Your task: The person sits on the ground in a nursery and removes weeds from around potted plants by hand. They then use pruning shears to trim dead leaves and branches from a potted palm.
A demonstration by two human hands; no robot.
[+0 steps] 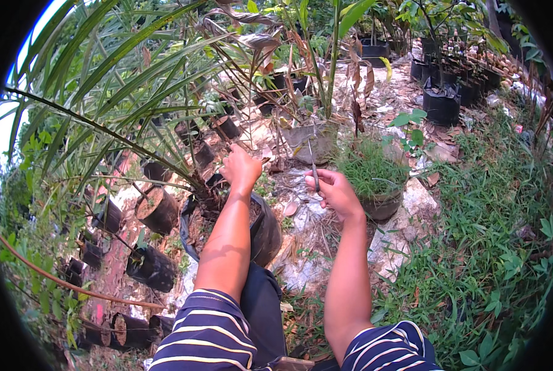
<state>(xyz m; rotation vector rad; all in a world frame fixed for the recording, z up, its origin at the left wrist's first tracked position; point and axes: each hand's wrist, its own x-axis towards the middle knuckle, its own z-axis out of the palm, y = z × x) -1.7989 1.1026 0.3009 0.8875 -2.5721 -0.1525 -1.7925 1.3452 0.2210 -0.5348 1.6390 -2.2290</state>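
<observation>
My right hand (334, 192) grips a slim, knife-like tool (314, 174) between thumb and fingers, its thin metal end pointing up and away from me. Over the far rim of a large black plastic grow bag (268, 232), my left hand (241, 169) is curled with its back towards me. A small brown tip shows beside that hand, but whether the fingers hold it is hidden. Inside the bag stands a young palm (207, 197), its long fronds (100, 123) spreading to the upper left. My left forearm crosses in front of part of the bag.
Several small black pots (156, 211) stand or lean at the left. Ahead is a grey pot (311, 141) with tall stems; a pot of grassy growth (371, 178) stands to its right. Low weeds (480, 232) cover the right side. A brown hose-like line (79, 290) curves across the lower left.
</observation>
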